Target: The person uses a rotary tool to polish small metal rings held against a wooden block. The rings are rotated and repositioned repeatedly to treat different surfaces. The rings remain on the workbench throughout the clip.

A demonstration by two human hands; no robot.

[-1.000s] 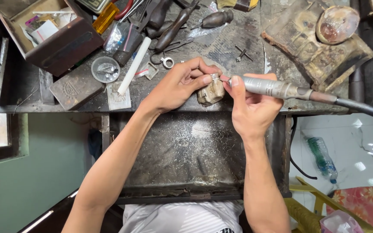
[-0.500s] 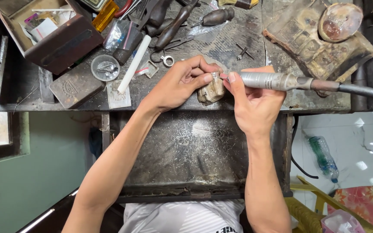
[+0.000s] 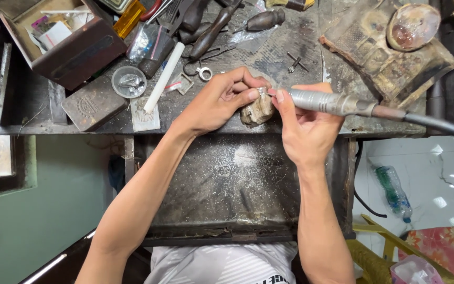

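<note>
L hand (image 3: 222, 102) pinching small silver piece (image 3: 261, 91) on bench pin (image 3: 257, 110); R hand (image 3: 306, 126) gripping rotary handpiece (image 3: 327, 101), coming from 3 o'clock. Risk imo: bur skids, nicks fingertip (image 3: 248, 95) right next to it.

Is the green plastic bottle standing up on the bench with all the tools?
No, the green bottle lies on its side on the pale floor to the right of the workbench, not among the tools.

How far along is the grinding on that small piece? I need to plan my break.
Done: metal filings already dust the tray. In hand: the left hand pinches a small metal piece on the worn bench peg; the right hand holds the rotary handpiece against it. What is left cannot be told: the piece is too small.
</note>
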